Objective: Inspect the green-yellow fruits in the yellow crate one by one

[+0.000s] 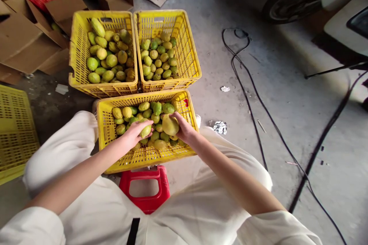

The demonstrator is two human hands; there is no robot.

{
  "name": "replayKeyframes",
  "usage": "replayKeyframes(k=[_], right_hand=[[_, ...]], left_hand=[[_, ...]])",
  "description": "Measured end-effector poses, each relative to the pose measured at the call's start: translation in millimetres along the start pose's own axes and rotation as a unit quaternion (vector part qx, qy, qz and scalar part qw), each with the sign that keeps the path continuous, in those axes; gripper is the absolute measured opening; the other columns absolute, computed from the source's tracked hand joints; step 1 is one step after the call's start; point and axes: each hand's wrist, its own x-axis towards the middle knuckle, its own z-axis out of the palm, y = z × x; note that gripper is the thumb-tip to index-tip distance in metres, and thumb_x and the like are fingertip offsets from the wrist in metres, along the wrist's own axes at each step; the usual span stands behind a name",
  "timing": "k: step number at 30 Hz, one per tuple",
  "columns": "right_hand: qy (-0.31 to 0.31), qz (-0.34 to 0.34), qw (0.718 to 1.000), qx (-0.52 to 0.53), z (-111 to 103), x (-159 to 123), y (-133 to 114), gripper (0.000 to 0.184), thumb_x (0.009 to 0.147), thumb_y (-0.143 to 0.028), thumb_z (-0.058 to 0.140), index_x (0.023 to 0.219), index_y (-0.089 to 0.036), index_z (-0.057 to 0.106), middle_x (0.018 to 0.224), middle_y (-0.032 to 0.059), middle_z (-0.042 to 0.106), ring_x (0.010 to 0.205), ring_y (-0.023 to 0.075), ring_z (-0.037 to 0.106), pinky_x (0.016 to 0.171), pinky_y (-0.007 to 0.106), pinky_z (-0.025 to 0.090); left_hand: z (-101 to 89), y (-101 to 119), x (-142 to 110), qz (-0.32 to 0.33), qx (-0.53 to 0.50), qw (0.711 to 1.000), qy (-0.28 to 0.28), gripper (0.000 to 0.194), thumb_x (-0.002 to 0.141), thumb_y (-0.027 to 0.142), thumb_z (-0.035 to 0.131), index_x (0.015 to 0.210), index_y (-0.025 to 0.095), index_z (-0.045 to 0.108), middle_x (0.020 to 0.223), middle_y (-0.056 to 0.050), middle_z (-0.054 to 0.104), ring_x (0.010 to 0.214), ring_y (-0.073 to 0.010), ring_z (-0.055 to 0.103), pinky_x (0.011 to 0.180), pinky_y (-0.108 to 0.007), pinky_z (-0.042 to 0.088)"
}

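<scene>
Over the near yellow crate (pixel 105 136), my left hand (pixel 134 130) is closed around a smooth green fruit (pixel 145 131). Just to its right, my right hand (pixel 183 125) grips a larger, rounded yellow-green fruit (pixel 170 124), its thumb at the top. Both fruits are above the loose green and yellow oval fruits (pixel 147 113) in this crate. I cannot tell their exact kind. Part of the pile is hidden by my hands and forearms.
Beyond stand two yellow crates, left (pixel 75 49) and right (pixel 188 46), both holding similar fruits. Cardboard boxes (pixel 28 42) lie far left, beside another yellow crate (pixel 17 130). A red stool (pixel 145 199) is beneath me. Black cables (pixel 250 72) cross the floor near a vehicle wheel (pixel 296 4).
</scene>
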Motion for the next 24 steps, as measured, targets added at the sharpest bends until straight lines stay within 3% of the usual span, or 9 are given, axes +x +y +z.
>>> replayKeyframes(k=[6, 9, 12, 17, 21, 24], right_hand=[[0.016, -0.001, 1.0, 0.023, 5.2, -5.0, -5.3, 0.008, 0.09, -0.032, 0.064, 0.087, -0.024, 0.064, 0.072, -0.0007, 0.07, 0.076, 0.0201, 0.073, 0.069, 0.03, 0.064], [-0.016, -0.041, 0.999, -0.002, 4.2, -4.8, -2.8, 0.014, 0.085, -0.032, 0.076, 0.092, -0.024, 0.066, 0.08, -0.0016, 0.072, 0.069, 0.0165, 0.071, 0.066, 0.027, 0.064], [-0.035, -0.037, 0.999, 0.002, 2.5, -2.3, 0.7, 0.013, 0.085, -0.028, 0.076, 0.092, -0.022, 0.066, 0.083, 0.0001, 0.073, 0.069, 0.0162, 0.071, 0.068, 0.027, 0.064], [0.046, -0.005, 0.998, 0.032, 1.1, -0.1, -2.0, 0.003, 0.088, -0.024, 0.064, 0.088, -0.023, 0.061, 0.071, -0.0009, 0.068, 0.064, 0.0177, 0.069, 0.057, 0.026, 0.061], [0.095, 0.031, 0.995, 0.025, -0.8, -1.1, -6.3, 0.006, 0.09, -0.031, 0.06, 0.088, -0.025, 0.058, 0.065, -0.0028, 0.063, 0.056, 0.0174, 0.065, 0.045, 0.024, 0.054], [0.076, 0.022, 0.997, 0.015, -1.4, -1.6, -5.0, 0.012, 0.087, -0.033, 0.068, 0.09, -0.025, 0.059, 0.066, -0.0031, 0.064, 0.054, 0.016, 0.063, 0.045, 0.025, 0.055]], left_hand=[[0.0, 0.5, 2.2, 0.006, -0.037, 0.998, 0.043, 0.032, 0.074, 0.007, 0.086, 0.089, 0.021, 0.062, 0.083, 0.001, 0.069, 0.072, -0.0128, 0.068, 0.069, -0.026, 0.063], [-0.2, -0.1, 2.9, 0.001, -0.031, 0.997, 0.064, 0.03, 0.078, 0.006, 0.081, 0.086, 0.022, 0.057, 0.085, 0.002, 0.066, 0.071, -0.0119, 0.065, 0.07, -0.028, 0.062], [0.4, -1.3, 2.3, -0.021, -0.005, 0.997, 0.071, 0.025, 0.081, 0.011, 0.08, 0.081, 0.022, 0.057, 0.076, 0.002, 0.064, 0.067, -0.0125, 0.062, 0.066, -0.027, 0.059], [1.5, -1.6, 0.0, -0.009, 0.049, 0.996, 0.069, 0.019, 0.08, 0.02, 0.082, 0.076, 0.022, 0.064, 0.066, 0.003, 0.063, 0.064, -0.0129, 0.062, 0.052, -0.019, 0.044], [2.0, -0.9, -2.4, -0.009, 0.041, 0.997, 0.062, 0.017, 0.079, 0.022, 0.083, 0.08, 0.022, 0.066, 0.069, 0.002, 0.066, 0.066, -0.015, 0.065, 0.055, -0.022, 0.047], [2.1, -0.7, -2.9, -0.016, 0.032, 0.998, 0.054, 0.019, 0.081, 0.024, 0.083, 0.082, 0.021, 0.065, 0.072, 0.0, 0.068, 0.067, -0.0161, 0.066, 0.056, -0.024, 0.051]])
